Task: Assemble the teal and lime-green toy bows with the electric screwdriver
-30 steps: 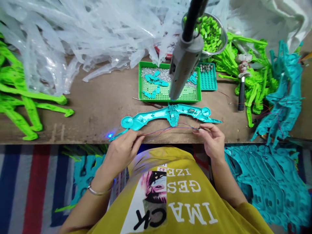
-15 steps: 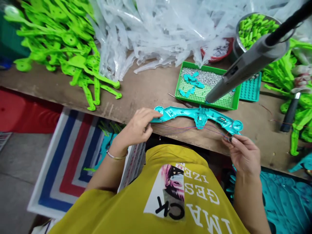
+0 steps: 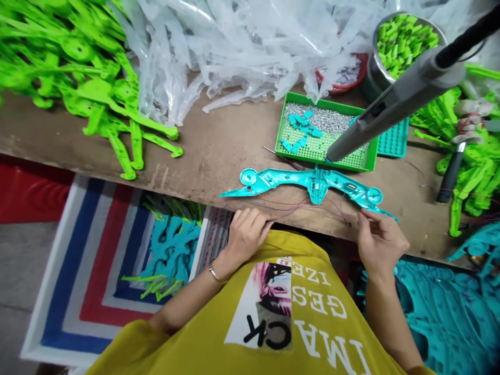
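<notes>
A turquoise bow-shaped plastic half-shell lies hollow side up along the table's front edge. Thin red and blue wires trail loosely in front of it. My left hand is closed at the table edge, thumb and forefinger pinching the wires' left end. Beside the shell's right tip, my right hand has its thumb and forefinger pressed together; what they grip is hidden. One wire end with a small dark tip hangs just left of that hand. Behind the shell, a grey electric screwdriver slants down, its tip near the shell's centre.
A green tray holds screws and small turquoise pieces. Lime-green parts pile at the left, translucent parts at the back. A steel bowl, red basket and hammer stand right. Turquoise shells fill the lower right.
My left hand has left the shell's left end and moved right and toward my body, onto the wires. My right hand has let go of the small dark wire end. The view has shifted slightly.
</notes>
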`<move>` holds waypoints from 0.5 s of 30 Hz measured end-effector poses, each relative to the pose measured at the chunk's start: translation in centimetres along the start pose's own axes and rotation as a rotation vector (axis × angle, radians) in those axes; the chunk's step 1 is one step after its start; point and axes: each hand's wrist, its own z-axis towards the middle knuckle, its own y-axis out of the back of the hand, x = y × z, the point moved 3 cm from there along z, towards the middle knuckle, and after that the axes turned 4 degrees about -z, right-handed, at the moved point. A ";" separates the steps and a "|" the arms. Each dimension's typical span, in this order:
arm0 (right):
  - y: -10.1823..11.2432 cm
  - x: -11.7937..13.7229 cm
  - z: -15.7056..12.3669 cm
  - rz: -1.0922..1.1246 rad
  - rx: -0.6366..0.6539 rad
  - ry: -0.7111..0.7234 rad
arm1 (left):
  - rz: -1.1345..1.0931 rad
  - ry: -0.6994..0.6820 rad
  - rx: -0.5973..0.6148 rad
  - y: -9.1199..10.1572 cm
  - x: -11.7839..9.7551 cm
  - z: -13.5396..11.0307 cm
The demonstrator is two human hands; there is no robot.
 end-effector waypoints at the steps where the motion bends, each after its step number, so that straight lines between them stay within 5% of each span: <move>1: 0.3 0.6 0.0 -0.027 -0.034 0.071 | 0.008 -0.009 0.003 -0.2 -0.1 0.0; 4: 0.8 2.8 -0.7 -0.007 -0.019 0.295 | -0.075 -0.091 0.034 -0.2 -0.6 -0.1; 10: -2.2 8.3 -4.0 0.173 0.515 0.810 | -0.634 -0.189 0.081 1.1 -2.8 0.5; 13: -2.9 8.8 -4.5 0.222 0.481 0.857 | -0.757 -0.234 0.092 1.9 -3.3 1.5; 15: -2.0 8.2 -4.5 0.351 0.417 0.816 | -0.591 -0.237 0.022 2.2 -2.7 2.3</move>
